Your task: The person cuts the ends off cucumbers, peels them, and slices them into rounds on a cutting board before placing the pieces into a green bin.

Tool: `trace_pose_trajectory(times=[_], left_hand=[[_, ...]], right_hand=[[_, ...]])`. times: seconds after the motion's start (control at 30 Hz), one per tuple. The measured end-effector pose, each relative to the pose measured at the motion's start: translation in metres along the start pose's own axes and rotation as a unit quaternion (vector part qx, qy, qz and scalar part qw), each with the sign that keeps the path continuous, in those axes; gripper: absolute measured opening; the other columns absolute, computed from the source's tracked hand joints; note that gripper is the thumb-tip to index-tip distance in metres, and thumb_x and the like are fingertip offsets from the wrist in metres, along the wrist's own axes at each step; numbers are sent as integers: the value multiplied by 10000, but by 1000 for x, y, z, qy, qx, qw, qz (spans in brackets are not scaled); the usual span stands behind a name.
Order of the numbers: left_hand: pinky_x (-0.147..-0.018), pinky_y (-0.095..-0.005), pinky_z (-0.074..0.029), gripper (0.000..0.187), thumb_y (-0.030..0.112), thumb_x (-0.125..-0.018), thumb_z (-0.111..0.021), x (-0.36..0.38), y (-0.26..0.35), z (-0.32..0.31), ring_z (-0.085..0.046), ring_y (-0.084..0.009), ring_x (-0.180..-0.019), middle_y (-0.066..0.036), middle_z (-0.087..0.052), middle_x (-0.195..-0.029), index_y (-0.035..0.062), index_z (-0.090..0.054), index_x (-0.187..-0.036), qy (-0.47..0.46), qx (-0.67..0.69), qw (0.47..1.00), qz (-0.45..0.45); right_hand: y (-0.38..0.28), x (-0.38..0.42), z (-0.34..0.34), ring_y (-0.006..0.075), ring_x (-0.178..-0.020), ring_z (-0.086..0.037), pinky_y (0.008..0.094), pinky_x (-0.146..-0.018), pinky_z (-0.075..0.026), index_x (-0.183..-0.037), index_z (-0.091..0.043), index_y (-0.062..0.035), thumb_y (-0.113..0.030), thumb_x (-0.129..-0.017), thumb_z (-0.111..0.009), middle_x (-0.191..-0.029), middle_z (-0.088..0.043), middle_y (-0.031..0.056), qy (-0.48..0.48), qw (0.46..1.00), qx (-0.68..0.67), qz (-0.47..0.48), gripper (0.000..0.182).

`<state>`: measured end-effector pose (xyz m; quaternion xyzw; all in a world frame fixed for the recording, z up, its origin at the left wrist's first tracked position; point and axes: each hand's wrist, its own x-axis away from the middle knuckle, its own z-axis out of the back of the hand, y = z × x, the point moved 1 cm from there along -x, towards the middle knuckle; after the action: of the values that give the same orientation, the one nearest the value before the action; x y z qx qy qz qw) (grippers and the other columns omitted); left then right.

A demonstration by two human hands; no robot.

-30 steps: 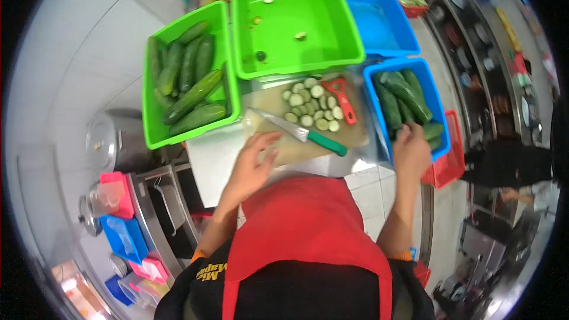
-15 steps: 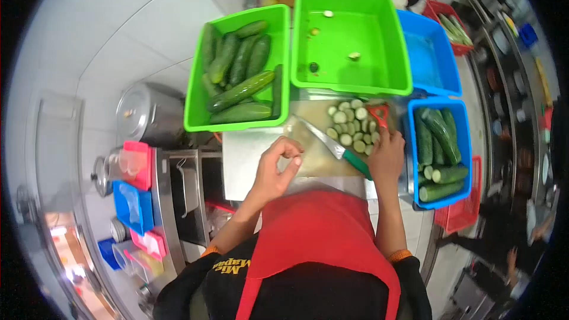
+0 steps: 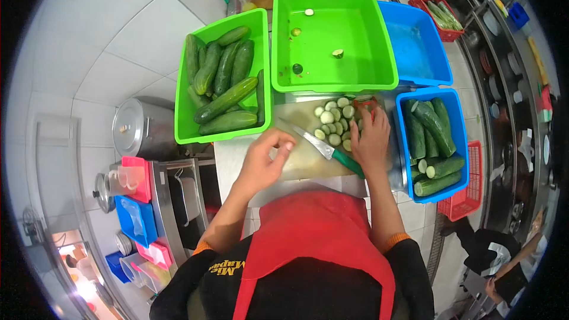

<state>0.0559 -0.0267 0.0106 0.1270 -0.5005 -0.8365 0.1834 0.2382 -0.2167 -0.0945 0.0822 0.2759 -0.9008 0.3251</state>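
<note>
Green bins (image 3: pixel 222 124) and a blue bin (image 3: pixel 456 142) hem the cutting board (image 3: pixel 302 160); its near edge stays open.

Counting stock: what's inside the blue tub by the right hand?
The blue plastic tub holds whole dark-green cucumbers, some with cut ends. Its floor and anything beneath them is covered.
</note>
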Motion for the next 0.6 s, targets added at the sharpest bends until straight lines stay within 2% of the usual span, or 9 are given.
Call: trace_pose_trajectory(times=[0.1,0.17,0.2,0.3,0.33,0.4,0.47,0.57,0.6], left_hand=[[-804,-311,-462,69,59,-942,-616,-6,14,-17,-597,-207,-868,-93,-626,-901,10,-646,-980,-37,-35,998,-34],[-804,-337,-461,87,54,-928,-624,-10,12,-21,-592,-244,-877,-102,-620,-899,12,-653,-999,-41,-38,996,-67],[-804,-337,-461,87,54,-928,-624,-12,13,-21,-592,-244,-877,-102,-620,-899,12,-653,-999,-36,-43,996,-65],[-835,-349,-466,96,50,-922,-626,-15,13,-6,-601,-254,-909,-108,-636,-926,17,-658,-1006,-17,-69,995,-70],[-849,-353,-471,99,52,-918,-628,-17,9,4,-610,-261,-928,-114,-645,-945,19,-660,-1006,40,-101,990,-87],[-875,-360,-478,105,58,-914,-630,-27,-3,32,-625,-273,-965,-125,-661,-981,23,-666,-1006,133,-172,970,-110],[-885,-372,-486,119,71,-916,-624,-42,-31,77,-635,-281,-986,-131,-669,-1000,23,-674,-1014,203,-239,942,-115],[-885,-365,-490,158,98,-927,-623,-63,-43,132,-642,-290,-991,-135,-678,-1022,29,-679,-1059,226,-329,917,-24],[-885,-365,-490,158,98,-927,-623,-71,-49,141,-642,-290,-991,-135,-678,-1022,29,-679,-1059,227,-329,916,-22]], right_hand=[[-7,-17,-3,403,-1233,-486,531,-1039,-363,-1211,-587,-40,-249,-889,-667,-1287,-546,221,61,998,-1,-33,392],[-23,-27,0,350,-1060,-571,502,-932,-419,-1078,-629,-51,-180,-852,-681,-1097,-629,146,95,988,-57,107,266],[-34,-32,2,350,-1060,-571,502,-932,-419,-1078,-629,-51,-180,-852,-681,-1097,-629,146,95,987,-63,111,266],[-76,-48,12,305,-826,-592,415,-700,-479,-996,-644,-83,-62,-780,-683,-901,-607,95,95,950,-186,234,221],[-82,-50,11,305,-826,-592,415,-700,-479,-996,-644,-83,-62,-780,-683,-901,-607,95,91,945,-196,244,221],[-89,-45,7,298,-783,-591,424,-668,-478,-968,-637,-91,-56,-783,-680,-841,-572,82,-16,950,-199,240,193],[-92,-35,0,302,-769,-594,434,-666,-478,-948,-629,-93,-56,-783,-671,-811,-547,85,-27,947,-205,245,173],[-92,-5,-6,308,-773,-601,436,-676,-485,-949,-631,-95,-61,-775,-667,-833,-567,98,-102,949,-190,229,180],[-91,5,-4,314,-784,-603,438,-680,-487,-946,-629,-90,-68,-779,-667,-842,-574,107,-143,954,-188,186,172]])
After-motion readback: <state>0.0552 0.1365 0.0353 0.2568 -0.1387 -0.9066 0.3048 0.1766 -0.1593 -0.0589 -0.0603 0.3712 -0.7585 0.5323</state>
